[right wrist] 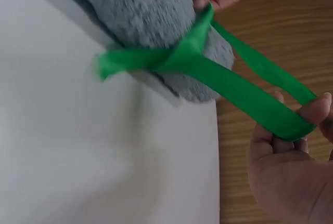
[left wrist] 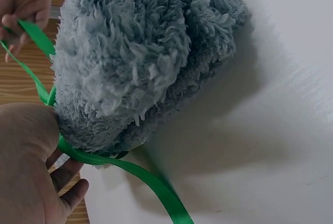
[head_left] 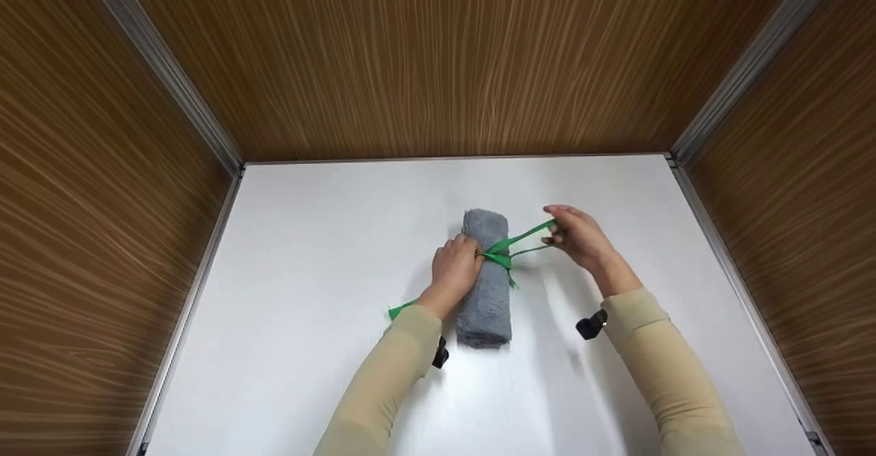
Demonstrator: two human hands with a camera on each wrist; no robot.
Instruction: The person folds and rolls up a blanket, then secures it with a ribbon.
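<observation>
A white table (head_left: 308, 250) carries a rolled grey towel (head_left: 487, 305) with a green ribbon (head_left: 503, 249).

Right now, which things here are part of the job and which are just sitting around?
In use:
towel, rolled, grey
ribbon, green, crossed over the towel
left hand, pressing the ribbon at the crossing
right hand, pinching a ribbon loop

Just there:
table, white
wood walls

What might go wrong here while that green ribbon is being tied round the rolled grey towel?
The right hand pinches a loop of the ribbon only at its fingertips, so the loop may slip free. The left hand presses the crossing on the towel; if it eases off, the wrap may loosen and the fluffy roll could spring open. A hard sideways pull might also roll the towel.
</observation>
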